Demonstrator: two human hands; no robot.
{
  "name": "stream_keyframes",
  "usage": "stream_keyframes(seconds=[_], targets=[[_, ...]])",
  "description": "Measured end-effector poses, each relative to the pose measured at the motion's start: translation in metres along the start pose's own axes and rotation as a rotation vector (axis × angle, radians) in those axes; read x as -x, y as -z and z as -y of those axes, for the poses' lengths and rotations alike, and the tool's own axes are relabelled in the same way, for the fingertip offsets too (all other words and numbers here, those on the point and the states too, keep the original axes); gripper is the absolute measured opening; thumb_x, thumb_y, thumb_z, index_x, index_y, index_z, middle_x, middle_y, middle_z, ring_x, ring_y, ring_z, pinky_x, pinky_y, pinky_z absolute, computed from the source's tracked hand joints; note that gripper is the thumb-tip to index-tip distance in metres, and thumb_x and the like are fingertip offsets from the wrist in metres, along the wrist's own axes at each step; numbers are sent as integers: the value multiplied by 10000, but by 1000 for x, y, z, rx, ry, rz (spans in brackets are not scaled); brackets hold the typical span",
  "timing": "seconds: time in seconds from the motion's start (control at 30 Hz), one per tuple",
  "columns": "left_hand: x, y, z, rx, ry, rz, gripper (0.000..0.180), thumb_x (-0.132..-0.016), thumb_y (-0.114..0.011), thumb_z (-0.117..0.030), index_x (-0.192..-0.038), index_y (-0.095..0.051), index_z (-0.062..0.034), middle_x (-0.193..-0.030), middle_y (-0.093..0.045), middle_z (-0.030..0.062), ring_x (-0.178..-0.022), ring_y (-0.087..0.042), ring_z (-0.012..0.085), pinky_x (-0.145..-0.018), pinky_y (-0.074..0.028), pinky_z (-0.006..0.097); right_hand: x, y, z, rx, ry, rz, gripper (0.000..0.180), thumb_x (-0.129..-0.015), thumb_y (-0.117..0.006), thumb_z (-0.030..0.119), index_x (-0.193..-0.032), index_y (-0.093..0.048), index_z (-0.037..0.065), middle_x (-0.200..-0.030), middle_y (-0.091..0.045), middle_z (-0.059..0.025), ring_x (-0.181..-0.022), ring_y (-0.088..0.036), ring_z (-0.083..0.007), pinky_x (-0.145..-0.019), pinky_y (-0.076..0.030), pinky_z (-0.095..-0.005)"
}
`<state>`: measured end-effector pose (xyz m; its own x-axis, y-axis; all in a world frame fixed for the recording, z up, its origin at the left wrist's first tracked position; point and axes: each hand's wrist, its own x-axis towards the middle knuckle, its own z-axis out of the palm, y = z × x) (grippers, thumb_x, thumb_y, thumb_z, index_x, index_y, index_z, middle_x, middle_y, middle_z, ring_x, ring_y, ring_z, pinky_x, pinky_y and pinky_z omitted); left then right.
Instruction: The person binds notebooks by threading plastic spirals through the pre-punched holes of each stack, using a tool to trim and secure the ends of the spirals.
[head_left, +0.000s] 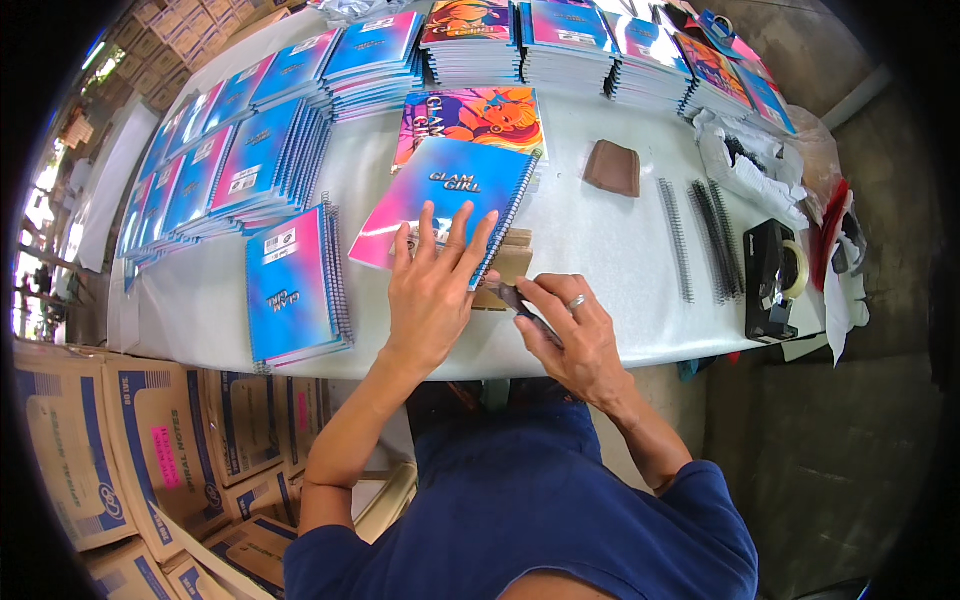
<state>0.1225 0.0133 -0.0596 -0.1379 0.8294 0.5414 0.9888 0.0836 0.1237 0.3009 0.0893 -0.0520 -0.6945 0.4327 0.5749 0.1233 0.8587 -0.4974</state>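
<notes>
A spiral notebook (pixel 450 190) with a pink and blue cover lies tilted at the middle of the table, its dark wire coil along the right edge. My left hand (pixel 430 295) rests on its lower part with the fingers spread flat. In my right hand (pixel 575 340) is a small dark hand tool (pixel 512 298), whose kind I cannot make out. The tool's tip is at the coil's lower end. Beneath that end sits a brown block (pixel 512 262). Behind the notebook lies another one with an orange illustrated cover (pixel 490 115), partly covered.
Stacked notebooks (pixel 375 50) line the far side and left (pixel 265 150), with a smaller pile (pixel 292 290) nearer. To the right are a brown pad (pixel 612 168), loose wire coils (pixel 715 235) and a black tape dispenser (pixel 768 280). Cardboard boxes (pixel 160 440) stand below left.
</notes>
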Motion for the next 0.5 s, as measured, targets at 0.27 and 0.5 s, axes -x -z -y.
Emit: stream_keyframes(seconds=[0.27,0.5], targets=[[-1,-1,-2,-17,20,-37,647,-786,-714,-130,-1394,-493,-137,-1375,-547,56,-1272,-479,377,-1019,-359,532,-9,4,-4,-572,-434,332,264,-895,-646,125,-1107,-622,-32,-933,-599,-120,-807,-601,-207,-681,-510,-330],[-10,44,31,43,48,-102,640,-790,-690,-66,-1395,-494,-135,-1371,-557,44,-1278,-508,315,-1065,-339,502,-37,26,-30,-527,-262,316,225,-939,-580,109,-1118,-663,1,-974,-657,-130,-831,-602,-193,-716,-486,-295]])
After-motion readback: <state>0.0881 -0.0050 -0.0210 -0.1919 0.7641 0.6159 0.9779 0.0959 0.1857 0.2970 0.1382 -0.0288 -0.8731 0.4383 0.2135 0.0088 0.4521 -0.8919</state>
